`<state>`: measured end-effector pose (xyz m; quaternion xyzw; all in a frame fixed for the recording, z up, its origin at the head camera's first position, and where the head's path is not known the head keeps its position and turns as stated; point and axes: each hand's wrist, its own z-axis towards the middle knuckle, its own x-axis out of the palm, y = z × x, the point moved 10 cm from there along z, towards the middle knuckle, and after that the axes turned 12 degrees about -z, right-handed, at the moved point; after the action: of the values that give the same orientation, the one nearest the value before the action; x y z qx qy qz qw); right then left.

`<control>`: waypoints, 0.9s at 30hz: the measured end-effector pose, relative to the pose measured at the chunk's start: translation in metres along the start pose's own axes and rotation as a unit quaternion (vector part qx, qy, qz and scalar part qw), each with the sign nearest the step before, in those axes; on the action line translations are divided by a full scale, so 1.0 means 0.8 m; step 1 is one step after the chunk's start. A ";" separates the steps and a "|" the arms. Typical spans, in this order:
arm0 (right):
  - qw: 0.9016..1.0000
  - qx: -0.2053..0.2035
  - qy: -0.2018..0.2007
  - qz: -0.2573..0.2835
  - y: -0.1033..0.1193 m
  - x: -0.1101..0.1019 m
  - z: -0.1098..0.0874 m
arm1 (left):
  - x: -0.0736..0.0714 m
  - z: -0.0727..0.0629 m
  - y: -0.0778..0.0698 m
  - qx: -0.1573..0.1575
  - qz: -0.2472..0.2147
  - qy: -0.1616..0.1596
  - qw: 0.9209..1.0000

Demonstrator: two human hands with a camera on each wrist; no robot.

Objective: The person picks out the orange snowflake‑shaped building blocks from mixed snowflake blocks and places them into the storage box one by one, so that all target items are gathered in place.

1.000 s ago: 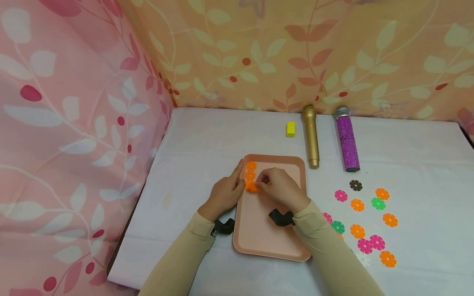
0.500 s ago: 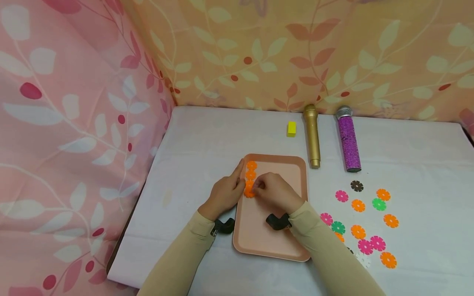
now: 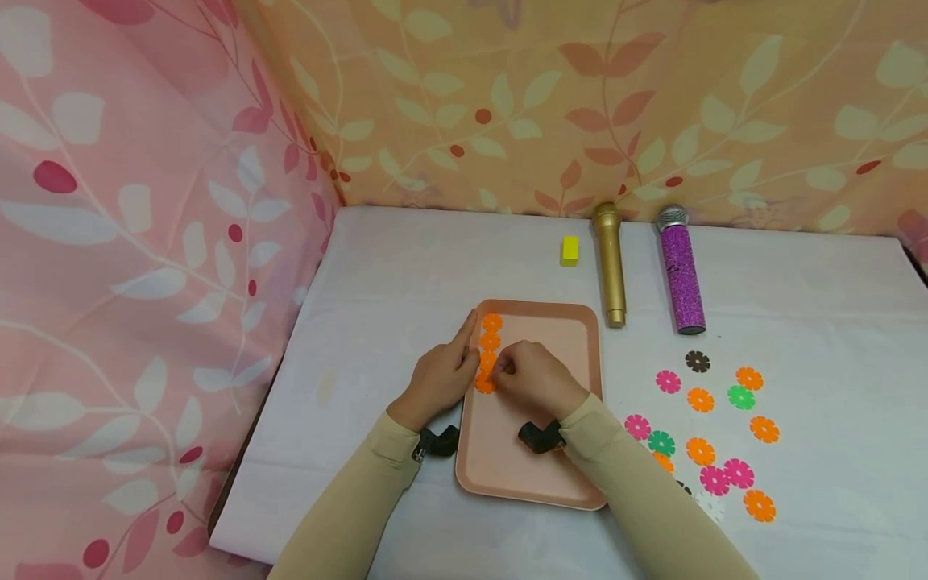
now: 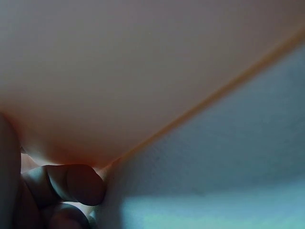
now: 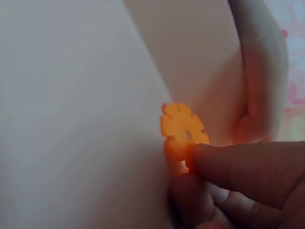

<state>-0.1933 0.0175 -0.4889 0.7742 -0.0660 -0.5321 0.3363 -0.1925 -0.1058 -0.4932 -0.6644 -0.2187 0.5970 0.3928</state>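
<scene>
My right hand (image 3: 540, 374) pinches an orange notched plastic disc (image 5: 177, 125) between thumb and finger. In the head view it is low over the left side of the pink tray (image 3: 532, 479). Above it, a column of orange notched discs (image 3: 490, 342) runs along the tray's left inner edge. The right fingers partly cover the lowest ones, and I cannot tell whether the held disc touches the tray. My left hand (image 3: 438, 383) holds the tray's left rim, its index finger extended along it. In the left wrist view, other curled fingers (image 4: 81, 183) touch the tray's edge.
Several loose notched discs, such as a pink disc (image 3: 668, 381) and a green disc (image 3: 741, 397), lie right of the tray. Behind stand out a yellow block (image 3: 569, 251), a gold microphone (image 3: 611, 266) and a purple glitter microphone (image 3: 682, 274), all on the white tablecloth (image 3: 391, 274).
The right hand has moved slightly nearer my body and to the left, bringing the pinched orange disc down along the column. The left hand stays at the rim.
</scene>
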 end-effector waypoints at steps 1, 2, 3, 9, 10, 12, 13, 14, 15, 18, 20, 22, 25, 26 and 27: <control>1.000 0.002 -0.003 0.000 0.000 0.000 0.000 | 0.000 0.000 0.000 0.000 0.000 0.000 1.000; 1.000 0.003 -0.005 -0.001 0.000 0.000 0.000 | 0.000 0.000 0.001 -0.001 0.001 0.000 1.000; 1.000 0.005 -0.007 -0.002 0.000 0.000 0.000 | 0.000 0.000 0.001 -0.002 0.002 -0.001 1.000; 1.000 0.017 -0.012 -0.016 -0.002 0.003 -0.001 | 0.001 0.000 0.002 -0.007 0.006 -0.001 1.000; 1.000 0.018 -0.013 -0.019 -0.002 0.003 -0.001 | 0.001 0.000 0.002 -0.007 0.006 -0.001 1.000; 0.999 0.018 -0.017 -0.025 -0.001 0.003 -0.001 | 0.000 0.000 0.001 -0.005 0.003 -0.001 1.000; 0.999 0.018 -0.019 -0.027 -0.001 0.003 -0.001 | 0.000 0.000 0.000 -0.004 0.001 -0.001 1.000; 0.999 0.019 -0.021 -0.029 -0.001 0.003 -0.002 | 0.000 -0.001 -0.001 -0.003 0.000 -0.002 1.000; 0.999 0.018 -0.024 -0.029 0.000 0.002 -0.002 | 0.000 -0.001 -0.001 -0.002 -0.001 -0.002 1.000; 0.999 0.017 -0.030 -0.031 0.000 0.002 -0.002 | -0.001 -0.001 -0.002 0.002 0.001 -0.005 1.000; 0.999 0.017 -0.031 -0.032 0.001 0.002 -0.003 | 0.000 0.000 -0.001 0.003 0.005 -0.007 1.000; 0.999 0.018 -0.032 -0.033 0.001 0.001 -0.003 | 0.000 0.000 -0.001 0.003 0.006 -0.009 1.000; 0.999 0.018 -0.032 -0.033 0.001 0.001 -0.003 | 0.000 0.001 0.000 0.001 0.004 -0.008 1.000; 0.999 0.017 -0.032 -0.032 0.001 0.001 -0.003 | 0.000 0.001 0.000 0.000 0.004 -0.007 1.000; 0.999 0.016 -0.033 -0.031 0.001 0.001 -0.003 | -0.001 0.001 0.000 -0.001 0.003 -0.007 1.000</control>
<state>-0.1909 0.0175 -0.4887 0.7632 -0.0612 -0.5664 0.3048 -0.1934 -0.1059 -0.4929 -0.6614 -0.2198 0.6023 0.3892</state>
